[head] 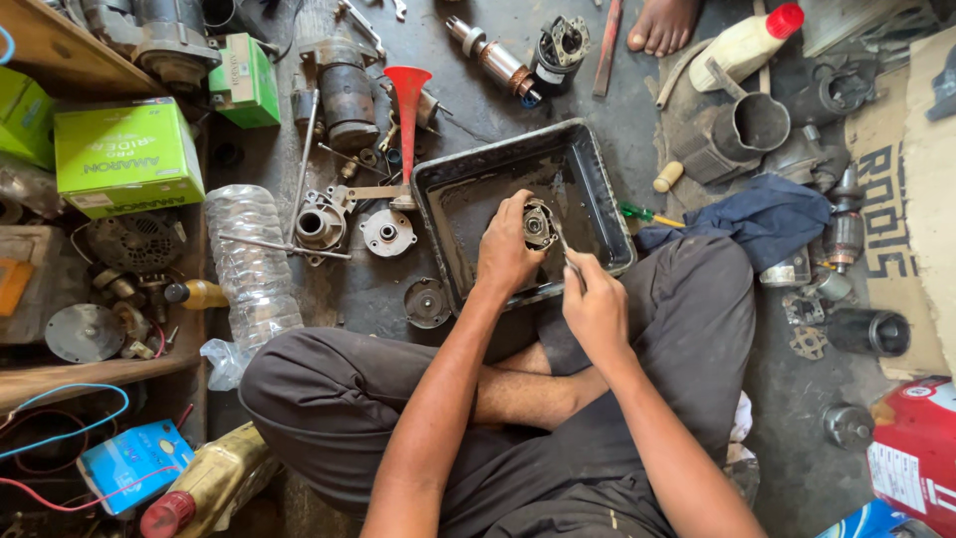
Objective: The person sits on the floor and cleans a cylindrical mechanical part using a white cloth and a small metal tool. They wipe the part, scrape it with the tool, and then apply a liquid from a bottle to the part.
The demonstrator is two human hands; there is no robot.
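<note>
— Fingers (510,221) of the left hand (505,254) are closing around a small round metal part (539,225), gripping it by its rim and holding it just above the black tray (597,179). What is the right one doing?

— Right hand (595,309) is pinching a thin metal tool (566,247), its fingers shut on the handle end while the tip is reaching into the part's open face. The person is sitting cross-legged on the floor (797,399), working over the tray's near edge.

— How is that step best handled, judging by the scene?

— Keeping the part steady seems to matter most: the left hand is cupping it from the side, face turned up toward the camera, so the tool has a clear way in. A light, short stroke with the tip looks wiser than levering, since the tool is slim and could slip. Staying over the tray is sensible too, as it would be catching any grime or loose bits.

— And the arms?

— Both forearms are running forward from the lap, elbows tucked near the knees. The left wrist is bending inward, the right wrist is sitting lower and nearer the body, angling the tool up and to the left. Around the tray, a red funnel (407,95), a clear bottle (249,259) and a blue cloth (772,219) are lying among motor pieces.
</note>
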